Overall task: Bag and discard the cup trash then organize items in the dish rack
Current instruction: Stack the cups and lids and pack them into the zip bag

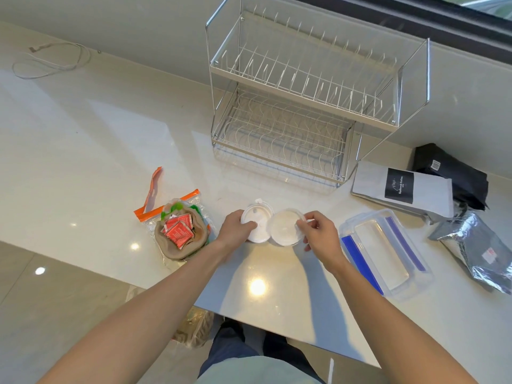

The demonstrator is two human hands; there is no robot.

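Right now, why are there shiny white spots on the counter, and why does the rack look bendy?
Head view: the spots are lamp glare on the glossy counter, brightest between the arms; both arms cast soft grey shadows there; the wide-angle lens bows the dish rack; the left hand and right hand look sharp.

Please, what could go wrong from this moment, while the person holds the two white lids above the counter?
1. The brown cup of red packets lies only partly in the zip bag; packets may spill out.
2. The right hand only pinches the rim of its white lid, so it could slip. The left hand holds the other lid.
3. The dish rack has wide wire gaps; small lids might fall through.
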